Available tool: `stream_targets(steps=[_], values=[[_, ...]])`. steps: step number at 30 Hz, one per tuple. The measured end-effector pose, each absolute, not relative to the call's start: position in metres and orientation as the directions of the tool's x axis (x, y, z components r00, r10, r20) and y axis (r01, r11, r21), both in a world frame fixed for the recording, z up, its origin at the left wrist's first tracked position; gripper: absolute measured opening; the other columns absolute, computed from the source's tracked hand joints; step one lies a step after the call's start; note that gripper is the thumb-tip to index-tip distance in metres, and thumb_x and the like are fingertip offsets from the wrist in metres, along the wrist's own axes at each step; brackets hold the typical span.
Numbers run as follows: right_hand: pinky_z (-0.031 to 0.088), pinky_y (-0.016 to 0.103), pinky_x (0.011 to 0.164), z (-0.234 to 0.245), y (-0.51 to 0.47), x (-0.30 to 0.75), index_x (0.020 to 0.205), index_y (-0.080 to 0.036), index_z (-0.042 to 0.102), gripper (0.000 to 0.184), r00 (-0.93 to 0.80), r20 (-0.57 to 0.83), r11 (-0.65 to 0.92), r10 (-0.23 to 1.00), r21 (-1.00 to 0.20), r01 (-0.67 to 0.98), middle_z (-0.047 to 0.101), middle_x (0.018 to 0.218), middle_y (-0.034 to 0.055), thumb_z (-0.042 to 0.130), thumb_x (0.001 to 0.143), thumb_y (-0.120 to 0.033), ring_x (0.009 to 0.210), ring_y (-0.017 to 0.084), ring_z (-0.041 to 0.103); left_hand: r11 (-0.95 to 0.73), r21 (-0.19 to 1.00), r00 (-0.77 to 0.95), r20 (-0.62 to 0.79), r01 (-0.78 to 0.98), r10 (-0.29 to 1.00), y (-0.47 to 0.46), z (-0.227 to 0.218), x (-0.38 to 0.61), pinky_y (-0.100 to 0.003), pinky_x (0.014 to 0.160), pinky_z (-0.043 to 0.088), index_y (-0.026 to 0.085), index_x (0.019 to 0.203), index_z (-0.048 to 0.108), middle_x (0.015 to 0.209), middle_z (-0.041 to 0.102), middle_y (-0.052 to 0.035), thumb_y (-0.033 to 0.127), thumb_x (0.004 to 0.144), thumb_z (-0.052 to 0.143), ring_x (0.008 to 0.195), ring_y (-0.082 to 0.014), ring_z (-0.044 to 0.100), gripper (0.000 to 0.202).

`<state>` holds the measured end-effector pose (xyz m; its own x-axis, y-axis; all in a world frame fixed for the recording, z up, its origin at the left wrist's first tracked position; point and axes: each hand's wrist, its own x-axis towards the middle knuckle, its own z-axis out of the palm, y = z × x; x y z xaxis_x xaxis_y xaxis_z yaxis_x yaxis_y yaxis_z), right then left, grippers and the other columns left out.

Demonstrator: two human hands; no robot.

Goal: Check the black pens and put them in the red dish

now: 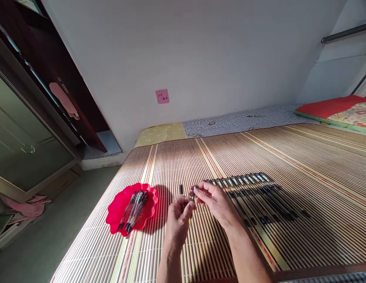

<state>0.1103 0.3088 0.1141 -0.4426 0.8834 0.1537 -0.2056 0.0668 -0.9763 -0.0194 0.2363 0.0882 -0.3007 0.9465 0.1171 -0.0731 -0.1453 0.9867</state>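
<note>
Over the striped bamboo mat [289, 157], our left hand [178, 220] and right hand [214, 202] pinch one slim pen [191, 210] between the red scalloped plastic dish [118, 210] of finished pens, left, and the row of black pens [259, 198], right.

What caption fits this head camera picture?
Two hands hold a pen between a red plate and a pen row.

Hands [197, 208] meet over mat [318, 165]. Tray [115, 214] holding pens [135, 208] lies left of left hand [178, 220]. Pen row [254, 196] just right of right hand [214, 202]. Cap [181, 189] just beyond hands.
</note>
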Motion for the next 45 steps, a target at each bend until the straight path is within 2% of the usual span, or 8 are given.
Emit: stream_targets(steps=[3, 5, 8, 14, 17, 30, 37, 45], values=[[0.049, 0.025, 0.059, 0.117, 0.307, 0.115, 0.079, -0.017, 0.072, 0.045, -0.414, 0.161, 0.073, 0.896, -0.973, -0.22, 0.07, 0.074, 0.0022, 0.083, 0.077, -0.06, 0.063, 0.013, 0.062, -0.124, 0.983, -0.265, 0.084, -0.138, 0.961, 0.235, 0.09, -0.016, -0.022, 0.055, 0.032, 0.015, 0.079, 0.072, 0.066, 0.055, 0.0015, 0.06, 0.077, 0.085, 0.058, -0.0091, 0.038, 0.047], [0.052, 0.026, 0.061, 0.118, 0.306, 0.119, 0.079, -0.017, 0.072, 0.044, -0.355, 0.173, 0.087, 0.919, -0.966, -0.245, 0.072, 0.075, 0.0027, 0.085, 0.076, -0.059, 0.062, 0.013, 0.062, -0.131, 0.971, -0.278, 0.072, -0.201, 0.958, 0.234, 0.09, -0.015, -0.022, 0.055, 0.031, 0.016, 0.105, 0.077, 0.075, 0.064, -0.0009, 0.061, 0.085, 0.079, 0.059, -0.0086, 0.041, 0.049], [0.054, 0.027, 0.061, 0.121, 0.306, 0.128, 0.084, -0.017, 0.074, 0.042, -0.23, 0.185, 0.111, 0.955, -0.947, -0.301, 0.075, 0.081, 0.0051, 0.086, 0.077, -0.057, 0.063, 0.013, 0.063, -0.194, 0.944, -0.345, 0.095, -0.266, 0.934, 0.233, 0.088, -0.016, -0.022, 0.055, 0.03, 0.02, 0.137, 0.069, 0.089, 0.072, -0.0053, 0.061, 0.096, 0.066, 0.061, -0.0086, 0.043, 0.058], [0.058, 0.032, 0.073, 0.137, 0.305, 0.14, 0.09, -0.019, 0.076, 0.032, 0.133, 0.2, 0.24, 0.971, -0.81, -0.535, 0.078, 0.092, 0.0059, 0.087, 0.08, -0.047, 0.071, 0.014, 0.067, -0.22, 0.941, -0.354, 0.121, -0.256, 0.927, 0.234, 0.084, -0.022, -0.024, 0.059, 0.032, 0.017, 0.12, 0.079, 0.071, 0.06, 0.0006, 0.052, 0.093, 0.074, 0.06, -0.009, 0.041, 0.044], [0.058, 0.034, 0.077, 0.147, 0.301, 0.141, 0.092, -0.02, 0.075, 0.028, 0.224, 0.24, 0.326, 0.945, -0.756, -0.567, 0.077, 0.093, 0.0055, 0.085, 0.083, -0.045, 0.073, 0.014, 0.067, -0.182, 0.959, -0.326, 0.104, -0.219, 0.94, 0.234, 0.085, -0.022, -0.025, 0.061, 0.031, 0.017, 0.119, 0.08, 0.068, 0.057, 0.0012, 0.052, 0.094, 0.073, 0.062, -0.0099, 0.04, 0.043], [0.057, 0.034, 0.078, 0.152, 0.293, 0.144, 0.097, -0.021, 0.073, 0.021, 0.169, 0.336, 0.375, 0.927, -0.853, -0.363, 0.076, 0.104, 0.0083, 0.073, 0.094, -0.041, 0.08, 0.017, 0.067, -0.143, 0.985, -0.259, 0.112, -0.102, 0.959, 0.231, 0.092, -0.019, -0.026, 0.064, 0.033, 0.017, 0.121, 0.081, 0.07, 0.054, 0.0003, 0.054, 0.093, 0.072, 0.067, -0.0138, 0.042, 0.047], [0.059, 0.035, 0.076, 0.155, 0.291, 0.149, 0.095, -0.021, 0.072, 0.022, 0.174, 0.36, 0.397, 0.917, -0.876, -0.276, 0.077, 0.099, 0.0074, 0.071, 0.095, -0.043, 0.078, 0.018, 0.069, -0.173, 0.98, -0.236, 0.145, -0.1, 0.961, 0.23, 0.089, -0.02, -0.027, 0.065, 0.035, 0.019, 0.121, 0.081, 0.072, 0.055, -0.0006, 0.051, 0.095, 0.07, 0.068, -0.0143, 0.044, 0.043], [0.061, 0.033, 0.074, 0.165, 0.285, 0.153, 0.097, -0.022, 0.073, 0.021, 0.142, 0.454, 0.473, 0.88, -0.868, -0.15, 0.077, 0.096, 0.0069, 0.069, 0.096, -0.042, 0.074, 0.017, 0.069, -0.184, 0.981, -0.253, 0.196, 0.068, 0.948, 0.229, 0.096, -0.019, -0.03, 0.074, 0.043, 0.018, 0.107, 0.083, 0.075, 0.061, -0.0033, 0.054, 0.091, 0.073, 0.075, -0.0182, 0.053, 0.041]])
